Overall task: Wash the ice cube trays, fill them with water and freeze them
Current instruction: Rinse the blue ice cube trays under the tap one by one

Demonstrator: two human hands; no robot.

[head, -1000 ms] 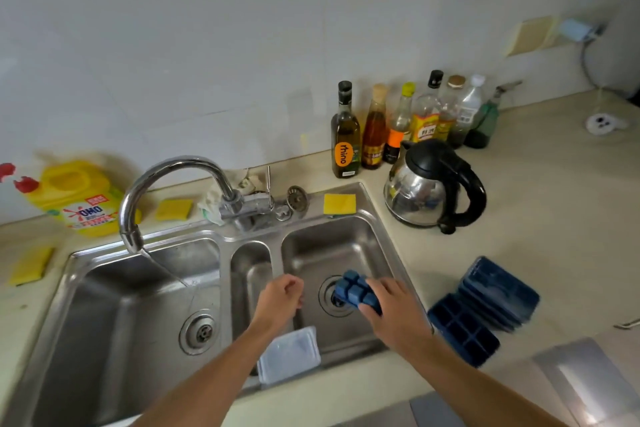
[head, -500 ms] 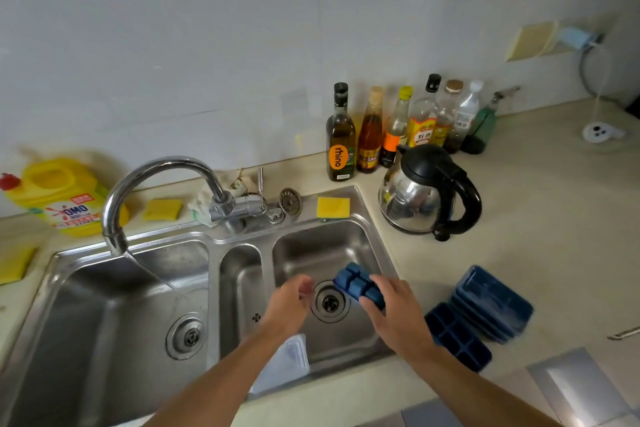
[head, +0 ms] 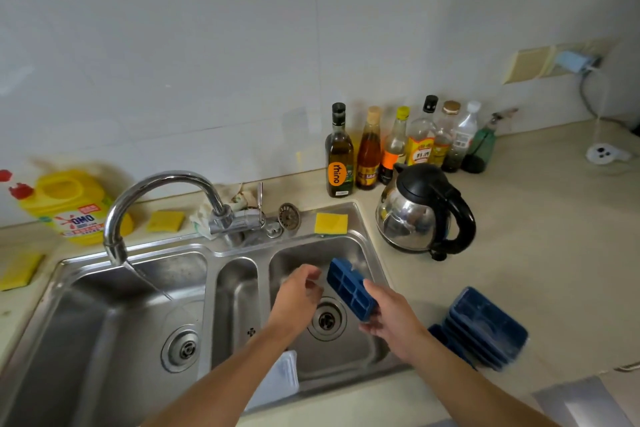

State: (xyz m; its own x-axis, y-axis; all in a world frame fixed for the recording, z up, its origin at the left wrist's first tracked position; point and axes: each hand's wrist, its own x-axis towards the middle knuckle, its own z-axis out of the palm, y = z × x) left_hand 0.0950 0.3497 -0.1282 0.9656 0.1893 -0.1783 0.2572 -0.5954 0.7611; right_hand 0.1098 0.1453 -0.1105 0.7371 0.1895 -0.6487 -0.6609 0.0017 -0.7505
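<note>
My right hand (head: 391,317) grips a blue ice cube tray (head: 349,289) by its near end and holds it tilted over the right sink basin (head: 346,354). Its compartments face up and left. My left hand (head: 299,295) hovers just left of the tray with its fingers loosely curled and holds nothing. More blue trays (head: 485,326) lie stacked on the counter to the right of the sink. A clear lid (head: 277,378) leans at the front of the basin. The tap (head: 156,198) runs a thin stream into the left basin (head: 114,333).
A black and steel kettle (head: 422,211) stands right of the sink, with several bottles (head: 398,146) along the wall behind it. Yellow sponges (head: 330,222) lie on the sink's back rim. A yellow detergent jug (head: 69,208) stands at the far left.
My right hand has lifted the tray higher and turned it, showing its compartments. My left hand has risen towards the tray. The view has shifted slightly.
</note>
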